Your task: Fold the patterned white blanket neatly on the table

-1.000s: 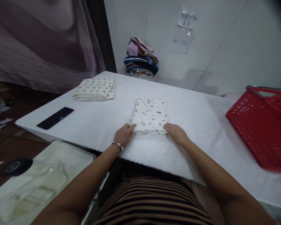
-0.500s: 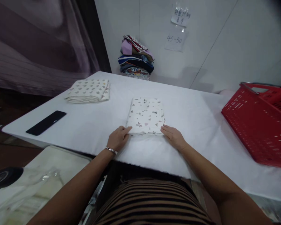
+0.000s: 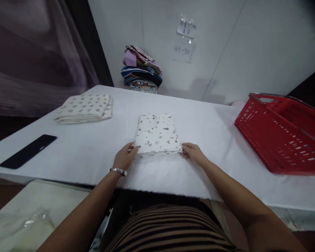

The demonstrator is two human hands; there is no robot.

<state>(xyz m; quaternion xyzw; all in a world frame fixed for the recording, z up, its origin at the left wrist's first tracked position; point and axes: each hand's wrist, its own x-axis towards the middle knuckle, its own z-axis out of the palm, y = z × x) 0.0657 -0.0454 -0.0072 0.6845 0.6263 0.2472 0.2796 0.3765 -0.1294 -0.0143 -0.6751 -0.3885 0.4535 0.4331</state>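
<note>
A folded white cloth [image 3: 157, 133] printed with small dark figures lies at the middle of the white-covered table [image 3: 210, 140]. At its near left corner, my left hand [image 3: 125, 156] pinches the edge, thumb on top and fingers mostly underneath. The near right corner sits between the thumb and fingers of my right hand [image 3: 195, 153]. Farther left is a thicker folded cream cloth [image 3: 85, 108] with a grey leaf-like print, touched by neither hand.
A red plastic basket [image 3: 275, 140] stands at the right of the table. A dark flat phone-like slab [image 3: 28, 151] lies near the left front edge. Stacked folded fabrics [image 3: 141, 71] rise behind the table by the wall. A pale surface with clear plastic [image 3: 34, 220] is at lower left.
My right hand has shifted from lying on the cloth's near right corner to gripping it from the side. My left hand keeps its corner. The view has swung slightly to the right.
</note>
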